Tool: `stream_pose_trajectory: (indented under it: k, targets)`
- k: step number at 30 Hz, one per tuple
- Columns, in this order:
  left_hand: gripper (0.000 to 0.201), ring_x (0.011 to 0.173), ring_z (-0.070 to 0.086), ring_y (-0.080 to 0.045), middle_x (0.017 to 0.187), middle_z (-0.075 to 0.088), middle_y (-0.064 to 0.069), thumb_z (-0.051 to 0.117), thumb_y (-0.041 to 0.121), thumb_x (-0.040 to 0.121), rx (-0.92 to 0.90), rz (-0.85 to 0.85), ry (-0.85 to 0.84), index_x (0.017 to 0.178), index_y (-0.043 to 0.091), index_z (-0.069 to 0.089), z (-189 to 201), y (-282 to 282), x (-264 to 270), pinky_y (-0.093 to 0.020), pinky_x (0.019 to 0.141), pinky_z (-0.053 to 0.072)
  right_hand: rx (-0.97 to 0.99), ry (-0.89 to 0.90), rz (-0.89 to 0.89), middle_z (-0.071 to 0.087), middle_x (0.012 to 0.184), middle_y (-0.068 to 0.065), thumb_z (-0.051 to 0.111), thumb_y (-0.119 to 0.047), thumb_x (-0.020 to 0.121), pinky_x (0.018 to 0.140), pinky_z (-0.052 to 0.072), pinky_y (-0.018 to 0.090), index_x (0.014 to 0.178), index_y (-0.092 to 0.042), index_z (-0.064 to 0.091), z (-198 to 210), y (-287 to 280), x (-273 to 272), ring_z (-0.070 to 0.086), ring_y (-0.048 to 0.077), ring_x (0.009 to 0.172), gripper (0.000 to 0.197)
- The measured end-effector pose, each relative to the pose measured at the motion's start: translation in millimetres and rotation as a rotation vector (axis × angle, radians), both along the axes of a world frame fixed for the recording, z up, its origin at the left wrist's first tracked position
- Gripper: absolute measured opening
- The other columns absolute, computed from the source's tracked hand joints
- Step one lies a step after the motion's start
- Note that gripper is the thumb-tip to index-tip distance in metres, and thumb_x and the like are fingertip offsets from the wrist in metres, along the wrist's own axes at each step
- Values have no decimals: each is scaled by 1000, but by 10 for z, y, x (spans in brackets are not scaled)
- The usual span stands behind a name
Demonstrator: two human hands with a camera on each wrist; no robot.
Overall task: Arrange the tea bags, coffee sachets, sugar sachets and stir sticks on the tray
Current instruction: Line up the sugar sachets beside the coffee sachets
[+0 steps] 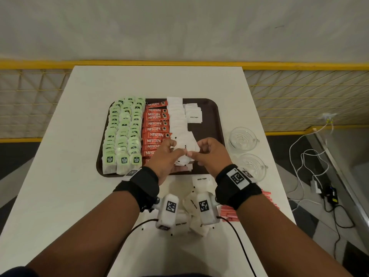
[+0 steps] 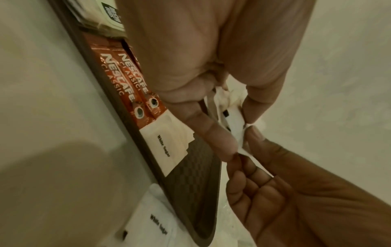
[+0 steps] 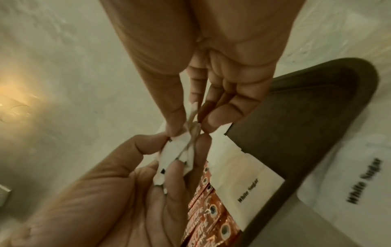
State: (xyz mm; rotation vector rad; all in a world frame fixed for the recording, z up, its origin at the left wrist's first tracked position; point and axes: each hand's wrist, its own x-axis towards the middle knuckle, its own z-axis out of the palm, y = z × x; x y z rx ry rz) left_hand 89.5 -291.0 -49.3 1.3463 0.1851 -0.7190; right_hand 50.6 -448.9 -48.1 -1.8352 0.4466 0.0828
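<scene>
A dark brown tray (image 1: 214, 124) carries rows of green tea bags (image 1: 123, 132), red coffee sachets (image 1: 156, 126) and white sugar sachets (image 1: 176, 116). Over the tray's near right part, my left hand (image 1: 169, 154) and right hand (image 1: 201, 152) together pinch a small bunch of white sugar sachets (image 1: 185, 148). In the left wrist view, thumb and fingers of the left hand (image 2: 239, 127) clamp the bunch (image 2: 232, 120). The right wrist view has the right hand (image 3: 190, 123) pinching the bunch's upper end (image 3: 180, 150). Loose sugar sachets (image 1: 201, 182) and red stir sticks (image 1: 229, 212) lie on the table near me.
Two clear glass bowls (image 1: 242, 138) (image 1: 255, 166) stand right of the tray. The white table (image 1: 69, 186) ends at a yellow mesh railing (image 1: 299, 92) behind. Cables and a charger (image 1: 319, 186) lie on the floor to the right.
</scene>
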Motion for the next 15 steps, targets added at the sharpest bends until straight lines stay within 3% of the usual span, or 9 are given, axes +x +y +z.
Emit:
stream_pose_trajectory:
  k: [2, 4, 7, 9, 13, 15]
  targets:
    - [33, 99, 69, -21, 116, 67, -5, 64, 11, 92, -13, -14, -13, 119, 17, 47, -1, 18, 86, -33, 66, 57, -29, -20, 10, 68, 87, 5, 82, -29, 75, 74, 59, 37, 98, -17, 62, -26, 14, 102, 66, 22, 79, 33]
    - [39, 100, 69, -17, 117, 68, 0, 65, 9, 91, -39, -37, -22, 124, 24, 50, -12, 40, 171, -35, 69, 58, -19, -48, 28, 70, 87, 6, 79, -23, 79, 78, 59, 39, 99, -17, 65, -48, 30, 191, 67, 21, 81, 25]
    - [30, 100, 69, -22, 117, 69, -8, 62, 15, 94, -121, -12, 73, 123, 18, 56, -7, 52, 312, -38, 76, 60, -65, -90, 54, 68, 82, 1, 74, -15, 83, 80, 57, 36, 100, -18, 67, -71, 22, 332, 64, 14, 78, 18]
    - [25, 99, 70, -25, 116, 70, -12, 59, 20, 97, -166, 38, 138, 121, 16, 58, 1, 50, 404, -37, 73, 60, -70, -105, 48, 70, 86, 1, 72, -13, 85, 81, 56, 34, 102, -19, 68, -97, -7, 418, 66, 15, 81, 19]
    - [33, 107, 68, -27, 122, 68, -10, 56, 16, 99, -183, 69, 59, 132, 17, 53, -15, 7, 566, -34, 72, 61, -14, -22, -19, 71, 89, 0, 75, -27, 83, 72, 54, 29, 100, -21, 65, -111, -3, 508, 67, 13, 80, 22]
    - [37, 108, 68, -29, 122, 68, -11, 57, 16, 98, -179, 69, 29, 135, 18, 51, -25, -24, 628, -34, 74, 60, 66, 52, -26, 73, 89, 4, 77, -27, 81, 68, 55, 29, 96, -16, 64, -130, 42, 539, 68, 15, 78, 23]
